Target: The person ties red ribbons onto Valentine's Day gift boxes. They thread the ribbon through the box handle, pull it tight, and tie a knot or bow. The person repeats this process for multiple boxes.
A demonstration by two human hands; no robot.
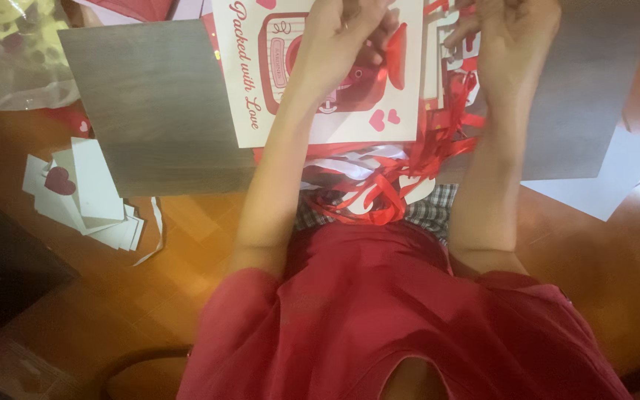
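My left hand [342, 33] is closed over a red ribbon bow [392, 46] on top of a cream card [401, 111] with a red picture and small hearts. My right hand [516, 33] is raised beside it at the top of the view, fingers curled around red ribbon [450, 22]; its fingertips are cut off by the frame edge. A tangle of loose red and white ribbons [387, 185] trails from under the card down to my lap. The card rests on a grey board [150, 104].
A pile of small white cards [98, 200], one with a dark red heart, lies on the wooden floor at left. A clear plastic bag [16, 52] sits at top left. White paper sheets [609, 178] lie at right. A dark object [1, 259] is at the left edge.
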